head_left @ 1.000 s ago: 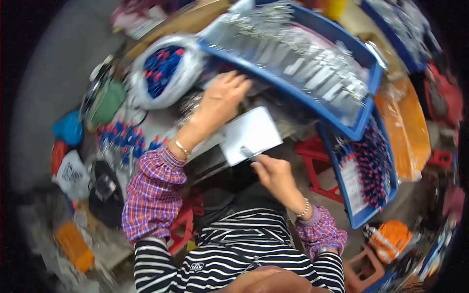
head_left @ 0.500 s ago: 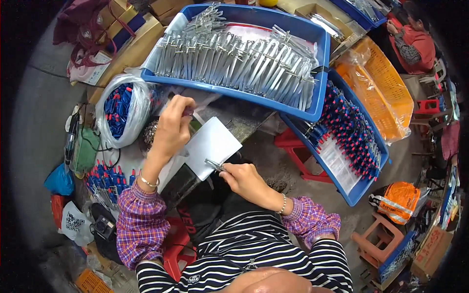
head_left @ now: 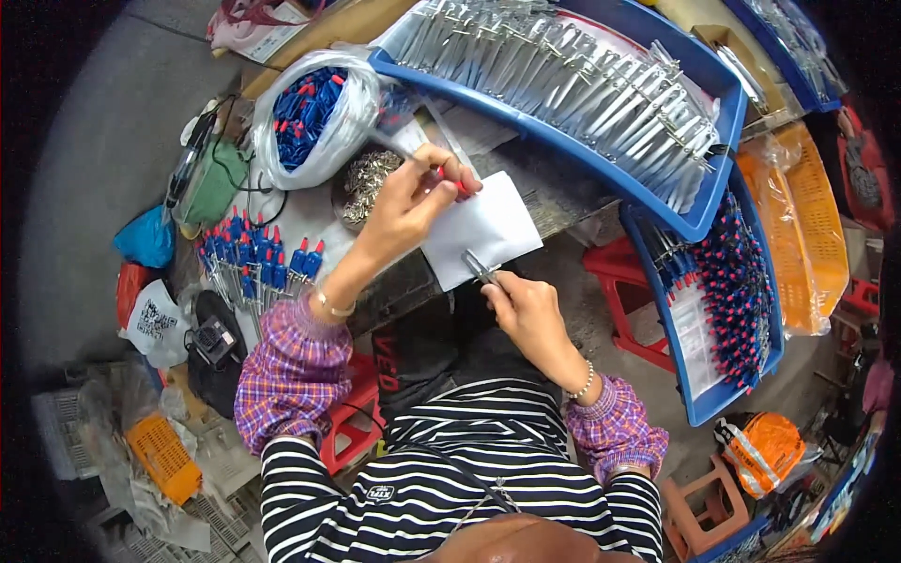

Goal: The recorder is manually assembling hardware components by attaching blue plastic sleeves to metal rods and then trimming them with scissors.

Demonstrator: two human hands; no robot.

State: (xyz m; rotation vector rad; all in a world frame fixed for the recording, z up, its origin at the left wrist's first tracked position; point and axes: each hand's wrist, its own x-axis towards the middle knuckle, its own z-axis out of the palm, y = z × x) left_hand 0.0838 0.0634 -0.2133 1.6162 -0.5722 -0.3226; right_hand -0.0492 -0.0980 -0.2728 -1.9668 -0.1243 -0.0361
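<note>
Fingers of the left hand (head_left: 405, 202) pinch a small red-tipped piece (head_left: 449, 180) over the far edge of the white paper sheet (head_left: 483, 228); the right hand (head_left: 527, 310) grips a small metal clip (head_left: 477, 266) at the sheet's near edge. Farther off, the long blue tray (head_left: 694, 223) holds rows of metal parts. Left of it sits a clear bag of blue pieces (head_left: 314, 114), with a dish of small metal bits (head_left: 364, 180) just beside the left hand.

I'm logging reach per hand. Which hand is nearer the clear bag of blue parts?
Left. The left hand is raised just right of the bag of blue parts, pinching a red-tipped piece. The right hand sits lower, below the white sheet.
</note>
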